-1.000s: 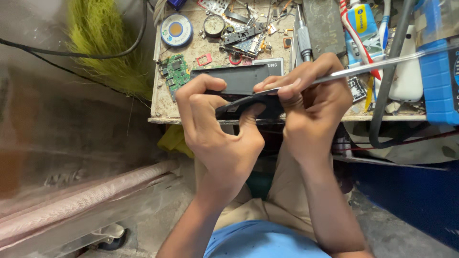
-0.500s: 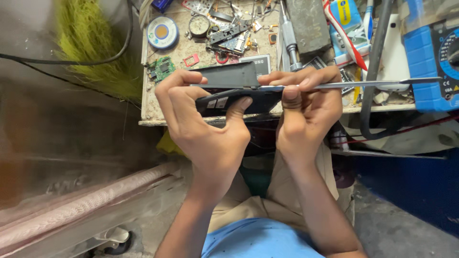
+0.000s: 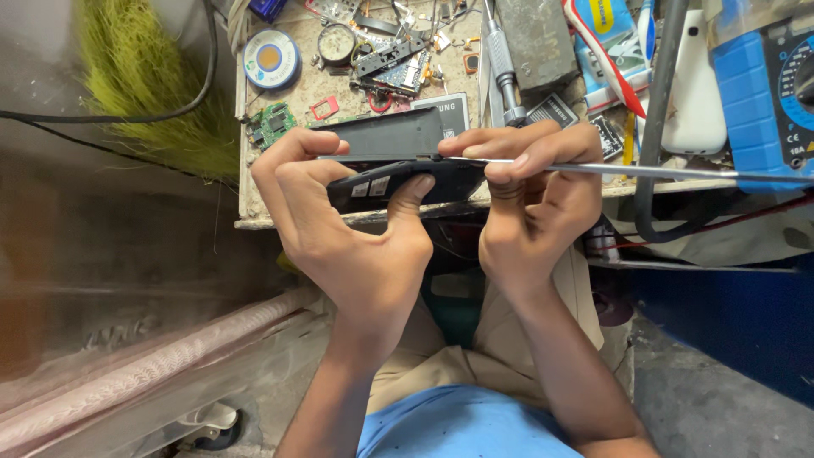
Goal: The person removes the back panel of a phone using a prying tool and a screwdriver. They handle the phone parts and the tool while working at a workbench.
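The person's left hand point(image 3: 348, 229) is curling around a dark, flat phone body point(image 3: 407, 180), the fingers wrapping over its left end and the thumb pressing up against its near face. The phone body is being held edge-on just above the near edge of a cluttered workbench point(image 3: 254, 203). The right hand point(image 3: 534, 212) is clenching a long, thin metal tool point(image 3: 610, 170), pinching it between thumb and bent forefinger; the tool's tip is lying along the top seam of the phone body, its shaft running off to the right. Behind the hands, a small green circuit board point(image 3: 271, 125), a round solder reel point(image 3: 270, 58) and a blue multimeter point(image 3: 763, 93) are lying on the workbench.
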